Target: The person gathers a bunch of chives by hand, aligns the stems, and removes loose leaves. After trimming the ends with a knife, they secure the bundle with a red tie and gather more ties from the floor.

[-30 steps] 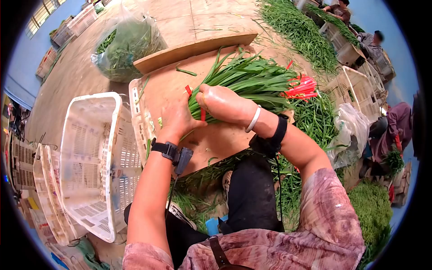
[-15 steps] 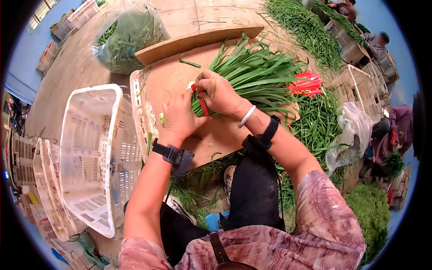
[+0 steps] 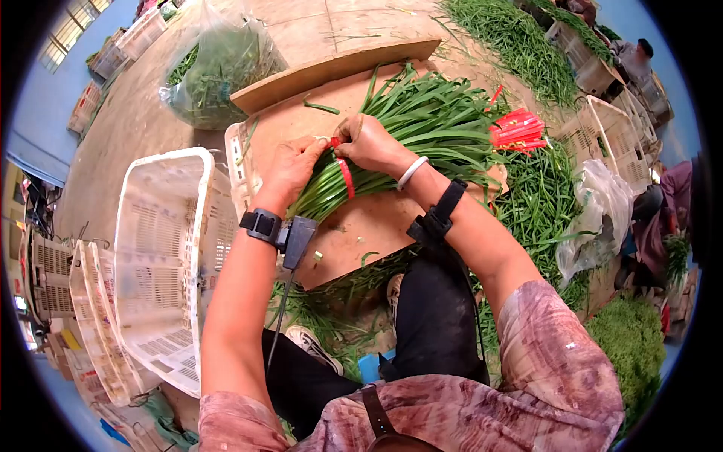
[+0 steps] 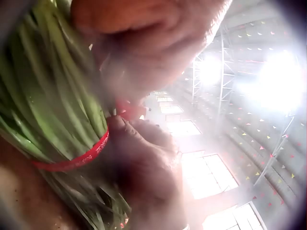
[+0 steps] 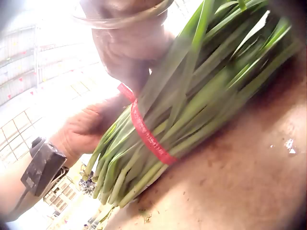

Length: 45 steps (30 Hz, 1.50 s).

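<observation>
A bunch of long green leaves, like garlic chives [image 3: 429, 124], lies on a brown board [image 3: 346, 245], cut ends toward the left. A printed red tie [image 3: 346, 179] runs round it near the cut ends. My left hand [image 3: 292, 167] pinches the tie at the top of the bunch. Close beside it, my right hand [image 3: 373, 143] pinches the tie too, fingertips nearly meeting the left ones. In the right wrist view, a short red end of the tie [image 5: 126, 92] sticks out by the right hand's fingers [image 5: 136, 79].
Spare red ties [image 3: 520, 129] lie at the board's right end. A white plastic crate [image 3: 162, 256] stands at the left. Behind the board's raised wooden edge [image 3: 339, 71] sits a plastic bag of greens [image 3: 218, 87]. Loose leaves [image 3: 535, 196] are heaped at the right.
Both hands have shifted slightly, the left off the side of the bunch and up to the tie's top. More of the cut ends and the red band now shows.
</observation>
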{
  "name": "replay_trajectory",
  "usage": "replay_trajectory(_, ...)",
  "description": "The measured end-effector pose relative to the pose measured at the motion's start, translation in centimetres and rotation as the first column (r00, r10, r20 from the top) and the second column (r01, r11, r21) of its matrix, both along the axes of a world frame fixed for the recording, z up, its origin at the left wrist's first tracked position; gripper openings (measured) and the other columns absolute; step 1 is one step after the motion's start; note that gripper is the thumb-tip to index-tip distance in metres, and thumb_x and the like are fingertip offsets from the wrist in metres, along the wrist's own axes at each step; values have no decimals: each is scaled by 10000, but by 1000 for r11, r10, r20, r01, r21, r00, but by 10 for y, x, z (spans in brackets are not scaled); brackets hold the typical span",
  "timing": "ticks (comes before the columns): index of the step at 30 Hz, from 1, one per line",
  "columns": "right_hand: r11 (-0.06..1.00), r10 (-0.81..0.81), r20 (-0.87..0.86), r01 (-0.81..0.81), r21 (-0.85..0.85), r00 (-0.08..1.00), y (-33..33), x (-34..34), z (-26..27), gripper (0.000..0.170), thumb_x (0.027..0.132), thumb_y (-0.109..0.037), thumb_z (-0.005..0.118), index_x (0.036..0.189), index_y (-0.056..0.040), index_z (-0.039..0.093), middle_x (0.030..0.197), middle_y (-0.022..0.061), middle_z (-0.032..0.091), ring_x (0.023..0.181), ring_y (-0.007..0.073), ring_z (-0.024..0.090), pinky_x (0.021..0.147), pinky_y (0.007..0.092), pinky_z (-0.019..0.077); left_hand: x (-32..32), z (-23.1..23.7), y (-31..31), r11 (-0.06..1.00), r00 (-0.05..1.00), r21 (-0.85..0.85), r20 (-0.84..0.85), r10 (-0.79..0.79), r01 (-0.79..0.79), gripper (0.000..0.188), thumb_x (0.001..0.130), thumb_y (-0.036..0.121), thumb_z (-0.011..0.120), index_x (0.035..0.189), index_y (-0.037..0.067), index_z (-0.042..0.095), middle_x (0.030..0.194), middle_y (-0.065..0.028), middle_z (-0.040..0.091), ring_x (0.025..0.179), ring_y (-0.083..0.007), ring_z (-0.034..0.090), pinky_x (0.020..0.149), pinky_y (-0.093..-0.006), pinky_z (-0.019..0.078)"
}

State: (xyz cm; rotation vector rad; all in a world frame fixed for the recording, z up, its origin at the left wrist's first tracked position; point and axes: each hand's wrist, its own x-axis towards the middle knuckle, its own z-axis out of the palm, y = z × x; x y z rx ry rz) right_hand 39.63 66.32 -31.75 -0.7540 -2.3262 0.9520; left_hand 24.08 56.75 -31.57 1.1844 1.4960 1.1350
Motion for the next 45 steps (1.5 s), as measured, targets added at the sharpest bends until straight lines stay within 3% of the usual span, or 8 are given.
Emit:
replay_trajectory(5, 1000, -2, 16, 2, -10, 1000, 0, -2, -1, 128, 654, -94, 665, 691, 28, 657, 643, 260, 561, 579, 357, 607, 542, 400, 474, -6, -18, 5, 999, 1000, -54, -19, 0, -1, 175, 903, 191, 611, 955, 39, 681, 853, 25, 638, 752, -64, 541, 684, -223, 442)
replay_trajectory(7, 998, 15, -11, -14, 67, 1000, 1, -1, -4, 104, 694, -83, 662, 672, 16, 638, 573, 205, 549, 470, 226, 542, 472, 350, 415, 6, -4, 1, 997, 999, -68, 33, 38, -36, 157, 885, 173, 634, 928, 31, 685, 827, 19, 642, 723, -67, 544, 663, -221, 443)
replay_trajectory(8, 998, -13, 15, 12, 56, 1000, -1, -2, -1, 137, 670, -108, 661, 664, 29, 649, 636, 264, 548, 584, 369, 605, 546, 406, 479, 11, 4, 3, 995, 996, -85, 59, 62, -57, 147, 876, 162, 643, 911, 26, 687, 809, 16, 642, 706, -69, 544, 651, -221, 442)
replay_trajectory(12, 993, -35, -21, 37, 111, 999, -2, -4, -5, 196, 685, -153, 682, 624, 28, 634, 597, 256, 531, 558, 397, 577, 530, 414, 474, 12, -15, 17, 979, 979, -55, -65, 191, -195, 117, 840, 127, 676, 845, 11, 684, 727, 11, 633, 618, -67, 525, 578, -235, 426)
replay_trajectory(22, 928, 204, -110, -157, 339, 973, -18, 13, 11, 314, 677, -91, 733, 939, -10, 580, 1094, 162, 564, 986, 330, 566, 844, 381, 476, 8, -30, 21, 953, 952, -13, 50, 303, -303, 95, 832, 115, 663, 788, 32, 647, 730, 4, 625, 632, -86, 546, 575, -240, 434)
replay_trajectory(33, 809, 69, -387, 175, 561, 919, -33, -7, -14, 208, 695, -134, 665, 888, -114, 590, 829, 67, 546, 795, 272, 558, 663, 385, 418, -4, -25, 15, 969, 950, 46, 213, 227, -242, 58, 843, 98, 613, 866, 66, 655, 780, 33, 614, 696, -68, 550, 622, -234, 439)
replay_trajectory(36, 830, 111, -445, 164, 534, 889, -35, -4, -15, 192, 674, -120, 664, 829, -90, 556, 825, 80, 539, 786, 283, 548, 656, 399, 413, -10, -14, 22, 978, 990, 162, -30, 138, -131, 65, 870, 89, 586, 863, 57, 642, 785, 28, 603, 683, -53, 523, 598, -212, 420)
replay_trajectory(45, 838, 109, -381, 121, 531, 918, -36, -11, -18, 157, 679, -107, 599, 830, -78, 563, 730, 84, 565, 739, 294, 571, 632, 399, 405, -33, -44, 23, 968, 957, 89, 193, 215, -235, 64, 812, 11, 559, 791, 60, 596, 738, 14, 586, 625, -76, 524, 556, -230, 413)
